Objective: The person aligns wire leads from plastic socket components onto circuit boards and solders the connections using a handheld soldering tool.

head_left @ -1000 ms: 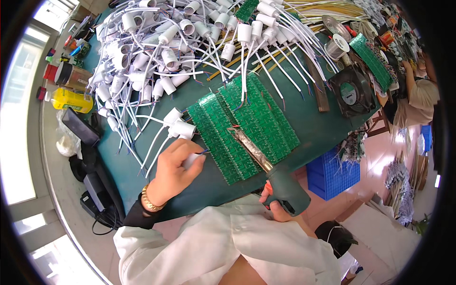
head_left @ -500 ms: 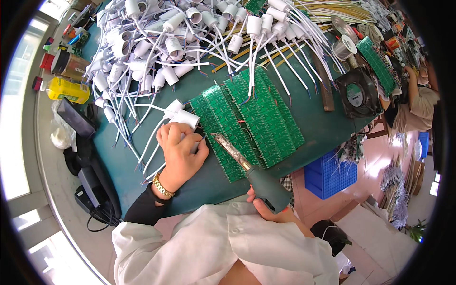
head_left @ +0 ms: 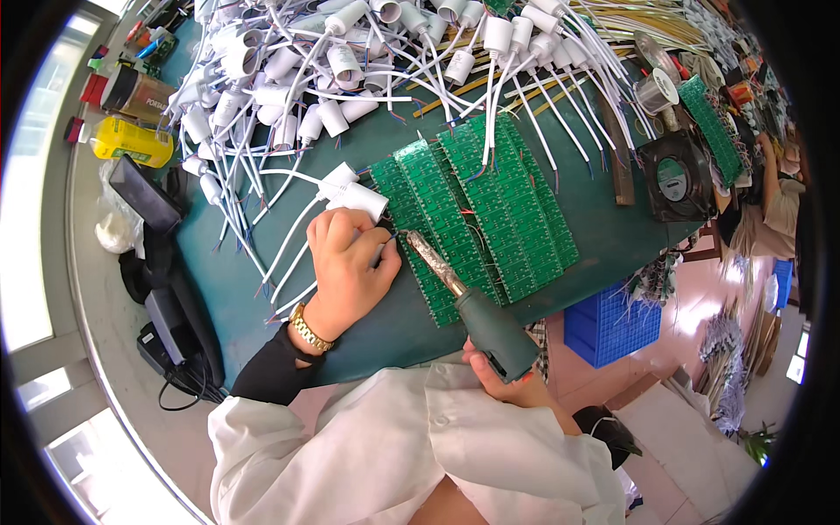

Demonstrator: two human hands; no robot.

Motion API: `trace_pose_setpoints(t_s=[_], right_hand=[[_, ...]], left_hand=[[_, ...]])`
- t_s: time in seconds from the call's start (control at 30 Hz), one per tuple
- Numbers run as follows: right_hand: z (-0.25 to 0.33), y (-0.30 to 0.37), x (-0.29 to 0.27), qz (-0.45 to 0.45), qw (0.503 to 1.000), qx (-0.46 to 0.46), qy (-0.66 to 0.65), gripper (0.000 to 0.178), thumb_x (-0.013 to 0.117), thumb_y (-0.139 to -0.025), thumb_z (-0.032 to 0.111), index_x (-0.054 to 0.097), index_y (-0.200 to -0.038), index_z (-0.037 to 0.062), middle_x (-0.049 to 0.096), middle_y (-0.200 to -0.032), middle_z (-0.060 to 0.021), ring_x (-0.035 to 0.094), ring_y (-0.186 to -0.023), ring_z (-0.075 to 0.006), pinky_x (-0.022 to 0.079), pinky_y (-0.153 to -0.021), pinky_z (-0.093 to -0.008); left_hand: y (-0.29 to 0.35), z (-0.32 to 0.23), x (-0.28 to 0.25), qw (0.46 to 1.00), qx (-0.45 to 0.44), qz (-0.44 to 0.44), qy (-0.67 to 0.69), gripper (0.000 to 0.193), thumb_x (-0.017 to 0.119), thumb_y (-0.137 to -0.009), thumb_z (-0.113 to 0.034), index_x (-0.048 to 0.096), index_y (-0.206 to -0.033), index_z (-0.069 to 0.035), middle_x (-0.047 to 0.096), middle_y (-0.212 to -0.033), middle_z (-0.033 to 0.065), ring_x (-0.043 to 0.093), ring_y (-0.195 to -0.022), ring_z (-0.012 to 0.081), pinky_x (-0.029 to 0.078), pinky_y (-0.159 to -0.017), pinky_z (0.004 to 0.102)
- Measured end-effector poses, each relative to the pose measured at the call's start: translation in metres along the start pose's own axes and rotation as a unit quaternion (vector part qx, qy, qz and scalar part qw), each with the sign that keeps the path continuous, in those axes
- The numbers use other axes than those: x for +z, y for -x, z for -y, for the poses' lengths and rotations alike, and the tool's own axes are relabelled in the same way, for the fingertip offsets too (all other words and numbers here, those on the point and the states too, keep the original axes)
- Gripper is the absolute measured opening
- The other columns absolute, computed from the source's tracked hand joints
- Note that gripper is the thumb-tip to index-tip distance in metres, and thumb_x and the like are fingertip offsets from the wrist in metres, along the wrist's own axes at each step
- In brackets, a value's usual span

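Note:
My left hand is closed, thumb and fingers pinching a thin dark wire whose end points at the left edge of the green circuit boards. Beside those fingers lie white lamp holders with white cables running back under the hand. My right hand is wrapped round the dark green handle of a soldering iron. Its tarnished metal shaft slants up to the left across the boards, and its tip sits close by the wire's end; whether they touch I cannot tell. The boards lie overlapped in strips.
A large heap of white lamp holders with cables covers the far side of the green table. At the right stand a black fan and a solder spool. A yellow bottle stands left; a blue crate sits below the table edge.
The whole scene has shifted slightly up and to the right in view. The wire's end and the iron's tip look a little closer together; both hands keep their grips.

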State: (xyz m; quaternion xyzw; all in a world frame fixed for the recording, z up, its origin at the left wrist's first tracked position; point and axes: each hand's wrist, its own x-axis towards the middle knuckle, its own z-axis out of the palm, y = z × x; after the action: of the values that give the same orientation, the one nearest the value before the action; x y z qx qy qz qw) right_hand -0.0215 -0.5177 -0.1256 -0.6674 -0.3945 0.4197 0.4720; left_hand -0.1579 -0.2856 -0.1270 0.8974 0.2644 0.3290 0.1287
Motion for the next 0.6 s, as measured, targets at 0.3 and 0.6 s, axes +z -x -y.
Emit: trace_pose_setpoints(t_s=[0.3,0.6], right_hand=[[-0.031,0.013,-0.005,0.054,0.991,-0.103,0.065,0.028,0.060,-0.093,0.021,0.054,-0.114,0.0024,0.062,-0.094,-0.0090,0.060,-0.076,-0.0144,0.050,-0.067,-0.0299],[-0.003,0.003,-0.013,-0.008,0.991,-0.119,-0.053,0.031,0.065,-0.078,0.003,0.063,-0.109,0.0001,0.068,-0.100,-0.0107,0.069,-0.084,-0.0186,0.055,-0.073,-0.0299]], left_hand=[[0.000,0.001,-0.001,1.000,-0.007,-0.004,0.004,0.022,0.074,-0.061,-0.001,0.066,-0.080,-0.008,0.051,-0.092,0.0068,0.050,-0.087,0.0272,0.038,-0.079,0.0398],[0.001,0.002,-0.001,1.000,-0.004,-0.011,-0.003,0.021,0.073,-0.061,-0.001,0.066,-0.079,-0.008,0.052,-0.092,0.0055,0.050,-0.089,0.0269,0.038,-0.080,0.0403]])
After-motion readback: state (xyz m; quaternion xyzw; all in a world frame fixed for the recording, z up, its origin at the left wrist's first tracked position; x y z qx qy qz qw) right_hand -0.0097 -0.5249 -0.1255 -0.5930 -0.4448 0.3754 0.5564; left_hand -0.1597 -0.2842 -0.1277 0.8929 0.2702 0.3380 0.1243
